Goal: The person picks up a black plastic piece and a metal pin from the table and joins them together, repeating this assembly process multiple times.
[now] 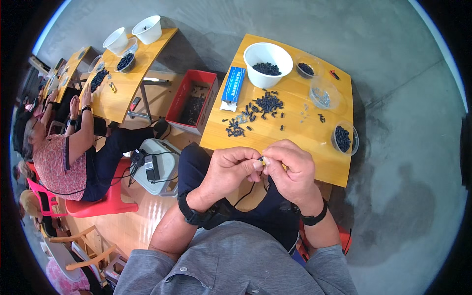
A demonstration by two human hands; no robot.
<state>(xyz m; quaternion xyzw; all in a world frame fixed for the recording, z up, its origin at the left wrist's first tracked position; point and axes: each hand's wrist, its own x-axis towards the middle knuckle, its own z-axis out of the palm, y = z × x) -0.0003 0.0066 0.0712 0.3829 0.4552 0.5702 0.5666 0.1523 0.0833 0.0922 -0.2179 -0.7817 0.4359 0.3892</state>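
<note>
Just in front of my body, over the near edge of the yellow table (314, 160), my hands meet at the fingertips. Between thumb and fingers my left hand (230, 169) pinches a small black piece (261, 159). My right hand (295, 172) is closed at the same spot, its thumb and forefinger pressed together. A bit of yellow shows by those fingertips, too small to name. Beyond the hands lies a pile of small black parts (268, 102), with a smaller heap (235, 130) nearer to me. Tiny silvery pieces (242, 118) lie between them.
A white bowl (250, 51) with black parts stands at the back, beside a blue box (234, 83). Clear bowls (355, 147) on the right hold black parts or small metal pieces. Left of the table is a red box (209, 78); farther left, a person (59, 162) sits at another table.
</note>
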